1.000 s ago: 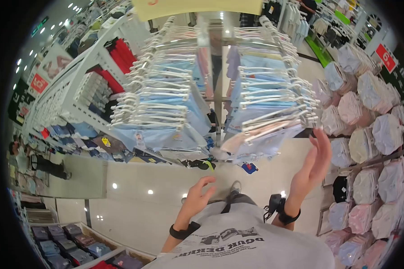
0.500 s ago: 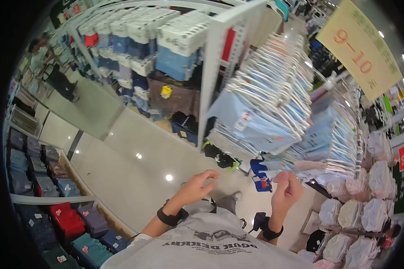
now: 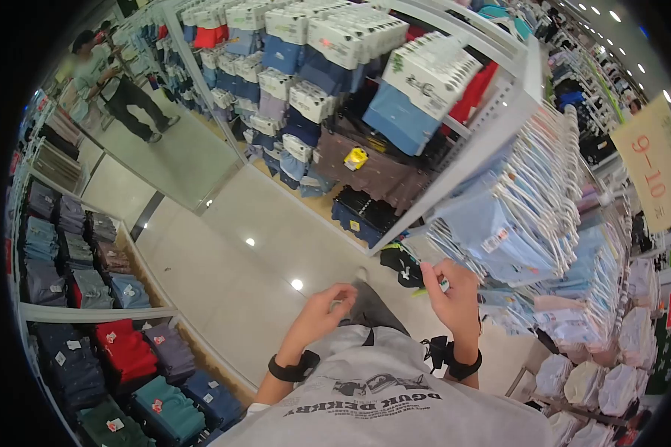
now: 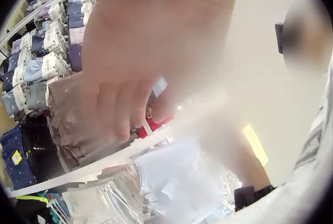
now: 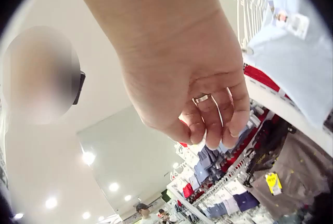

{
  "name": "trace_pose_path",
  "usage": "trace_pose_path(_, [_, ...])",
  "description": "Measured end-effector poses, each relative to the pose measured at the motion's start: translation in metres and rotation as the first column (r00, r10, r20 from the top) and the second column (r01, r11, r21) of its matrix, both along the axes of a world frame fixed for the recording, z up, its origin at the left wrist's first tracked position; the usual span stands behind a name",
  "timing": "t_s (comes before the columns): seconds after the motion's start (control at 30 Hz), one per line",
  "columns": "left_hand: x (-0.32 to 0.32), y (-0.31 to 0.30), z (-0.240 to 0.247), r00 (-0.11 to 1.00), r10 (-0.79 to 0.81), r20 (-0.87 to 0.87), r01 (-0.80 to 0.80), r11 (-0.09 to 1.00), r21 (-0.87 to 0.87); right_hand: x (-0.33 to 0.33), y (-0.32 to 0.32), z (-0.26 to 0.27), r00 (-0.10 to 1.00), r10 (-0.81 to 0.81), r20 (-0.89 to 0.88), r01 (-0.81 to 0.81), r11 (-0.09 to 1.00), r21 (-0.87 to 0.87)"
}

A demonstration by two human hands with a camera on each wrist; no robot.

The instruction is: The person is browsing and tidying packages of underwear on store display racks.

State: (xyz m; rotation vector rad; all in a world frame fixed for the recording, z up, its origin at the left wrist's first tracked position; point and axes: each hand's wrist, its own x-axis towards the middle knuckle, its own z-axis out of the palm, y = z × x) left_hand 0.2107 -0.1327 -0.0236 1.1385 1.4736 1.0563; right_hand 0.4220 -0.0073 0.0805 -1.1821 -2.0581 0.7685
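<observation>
Both hands hang in front of the shirt and hold nothing. My left hand (image 3: 322,313) has its fingers loosely bent over the floor; in its wrist view the hand (image 4: 151,52) shows with nothing in its fingers. The right hand (image 3: 453,298) is nearest the rack of light blue underpants (image 3: 492,231) on white hangers, overlapping its lower edge in the head view. In the right wrist view the hand (image 5: 182,73) has relaxed, bent fingers and wears a ring (image 5: 202,99). Black wristbands sit on both wrists.
A white shelf frame (image 3: 529,89) with packaged clothes (image 3: 417,97) stands ahead. Bins of folded garments (image 3: 130,350) fill the left. Pale floor (image 3: 224,261) lies between. Another person (image 3: 127,89) shows at the upper left. A yellow price sign (image 3: 652,164) hangs at the right.
The head view has turned left, so the underpants rack has shifted right and the packaged clothes have come into the middle. My raised right hand has come down and its fingers have bent.
</observation>
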Motion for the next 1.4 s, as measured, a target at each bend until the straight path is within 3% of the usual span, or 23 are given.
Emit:
trace_pose_path(0.17, [-0.041,0.007,-0.009,0.997,0.066,-0.039,-0.069,0.994,-0.089,-0.073,0.058,-0.035,0.991,0.136,-0.012,-0.136,0.991,0.017])
trace_pose_path(0.27, [-0.076,0.015,-0.002,0.992,0.123,-0.013,-0.124,0.980,-0.156,-0.125,0.117,-0.103,0.972,0.132,-0.195,-0.153,0.983,-0.097])
trace_pose_path(0.33, [-0.105,0.018,-0.005,0.981,0.183,-0.066,-0.190,0.974,-0.121,-0.153,0.161,-0.151,0.999,0.042,-0.023,-0.045,0.989,-0.140])
trace_pose_path(0.4, [-0.134,0.022,-0.004,0.963,0.255,-0.080,-0.263,0.958,-0.112,-0.171,0.211,-0.222,0.998,-0.026,-0.051,-0.002,0.873,-0.487])
trace_pose_path(0.47, [-0.166,0.032,0.001,0.940,0.336,-0.055,-0.341,0.932,-0.120,-0.188,0.227,-0.201,0.936,-0.178,-0.304,-0.199,0.446,-0.873])
trace_pose_path(0.5, [-0.181,0.039,0.006,0.941,0.333,-0.069,-0.339,0.929,-0.146,-0.187,0.242,-0.218,0.918,-0.165,-0.360,-0.292,0.330,-0.897])
trace_pose_path(0.53, [-0.196,0.047,0.010,0.939,0.333,-0.083,-0.343,0.925,-0.166,-0.192,0.250,-0.222,0.942,-0.124,-0.312,-0.263,0.304,-0.916])
trace_pose_path(0.6, [-0.233,0.069,0.016,0.943,0.308,-0.128,-0.326,0.932,-0.159,-0.201,0.271,-0.243,0.976,0.162,-0.148,-0.197,0.347,-0.917])
trace_pose_path(0.7, [-0.279,0.102,0.014,0.950,0.258,-0.177,-0.281,0.953,-0.117,-0.223,0.284,-0.226,0.871,0.447,-0.205,-0.295,0.143,-0.945])
trace_pose_path(0.83, [-0.328,0.160,0.015,0.961,0.221,-0.164,-0.237,0.967,-0.089,-0.289,0.271,-0.187,0.854,0.515,-0.077,-0.319,0.400,-0.859])
trace_pose_path(0.97, [-0.358,0.208,0.021,0.989,0.129,-0.067,-0.130,0.991,-0.012,-0.334,0.270,-0.168,0.887,0.355,-0.297,-0.435,0.421,-0.796])
trace_pose_path(1.07, [-0.385,0.232,0.017,0.995,0.073,0.065,-0.074,0.997,0.011,-0.356,0.266,-0.167,0.854,0.221,-0.471,-0.511,0.521,-0.684])
trace_pose_path(1.1, [-0.396,0.239,0.015,0.994,0.058,0.090,-0.060,0.998,0.014,-0.361,0.269,-0.161,0.864,0.196,-0.464,-0.494,0.516,-0.700])
trace_pose_path(1.2, [-0.434,0.262,0.007,0.990,-0.003,0.138,0.001,1.000,0.015,-0.382,0.264,-0.151,0.908,0.063,-0.415,-0.339,0.693,-0.637])
trace_pose_path(1.4, [-0.511,0.298,-0.004,0.979,-0.120,0.166,0.113,0.992,0.050,-0.430,0.254,-0.114,0.948,-0.136,-0.288,-0.075,0.783,-0.618])
